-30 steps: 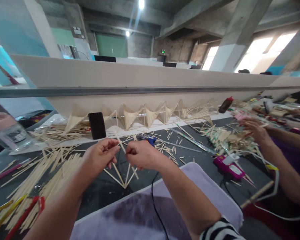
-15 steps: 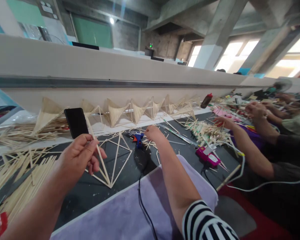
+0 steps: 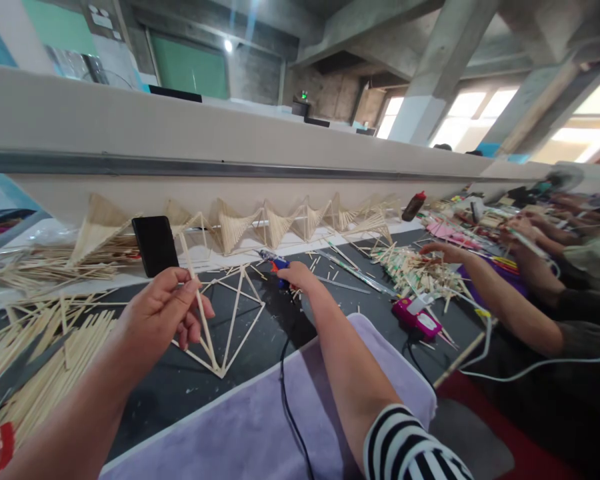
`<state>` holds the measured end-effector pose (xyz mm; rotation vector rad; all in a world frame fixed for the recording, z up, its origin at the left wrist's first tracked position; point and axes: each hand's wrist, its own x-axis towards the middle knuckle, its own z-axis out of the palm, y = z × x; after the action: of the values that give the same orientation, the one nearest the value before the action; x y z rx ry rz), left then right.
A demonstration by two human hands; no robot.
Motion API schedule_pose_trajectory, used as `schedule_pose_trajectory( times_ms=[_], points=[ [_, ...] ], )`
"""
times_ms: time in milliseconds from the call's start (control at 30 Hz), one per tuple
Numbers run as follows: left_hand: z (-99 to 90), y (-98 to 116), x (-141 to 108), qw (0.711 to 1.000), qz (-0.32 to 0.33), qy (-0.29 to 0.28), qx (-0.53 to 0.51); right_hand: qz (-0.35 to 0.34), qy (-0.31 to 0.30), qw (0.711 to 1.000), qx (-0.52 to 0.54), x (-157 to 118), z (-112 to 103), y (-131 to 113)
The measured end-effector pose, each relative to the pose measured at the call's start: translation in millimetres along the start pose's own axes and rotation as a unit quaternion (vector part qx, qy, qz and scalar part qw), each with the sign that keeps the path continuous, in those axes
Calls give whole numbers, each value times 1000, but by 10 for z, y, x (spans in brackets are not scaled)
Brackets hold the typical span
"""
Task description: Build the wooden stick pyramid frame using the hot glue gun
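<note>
The fingers of your left hand (image 3: 161, 308) pinch a thin stick (image 3: 199, 299), tilted, its lower end at the near corner of a stick frame (image 3: 235, 308) just right of those fingers. The fingers of your right hand (image 3: 303, 276) curl round a blue glue gun (image 3: 281, 265). Beyond your left fingers is a black phone (image 3: 155, 247); left of them, loose sticks (image 3: 83, 347) cover the tabletop (image 3: 153, 410). A purple cloth (image 3: 220, 437) lies nearer you than both hands' fingers.

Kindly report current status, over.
Left grip on pale wooden stick; right grip on blue glue gun. Pale stick frame on dark table. Possible snag: black cable over lilac cloth.
</note>
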<state>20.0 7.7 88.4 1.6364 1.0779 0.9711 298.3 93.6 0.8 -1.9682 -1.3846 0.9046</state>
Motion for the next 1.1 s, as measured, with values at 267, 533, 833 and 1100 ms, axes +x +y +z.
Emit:
schedule_pose_trajectory(
  times_ms=[267,533,833,1100],
  points=[
    [-94,93,-14,999,5,20,-25,-167,-48,931,320,-222,-209,-189],
    [-140,88,-14,999,27,21,-36,-307,31,795,523,-515,-50,-561],
    [-115,68,-30,997,8,-17,-72,-395,-10,839,373,-976,-137,-737],
    [-75,12,-3,994,0,-72,-77,-349,-50,905,239,-1207,-201,-835]
  ],
)
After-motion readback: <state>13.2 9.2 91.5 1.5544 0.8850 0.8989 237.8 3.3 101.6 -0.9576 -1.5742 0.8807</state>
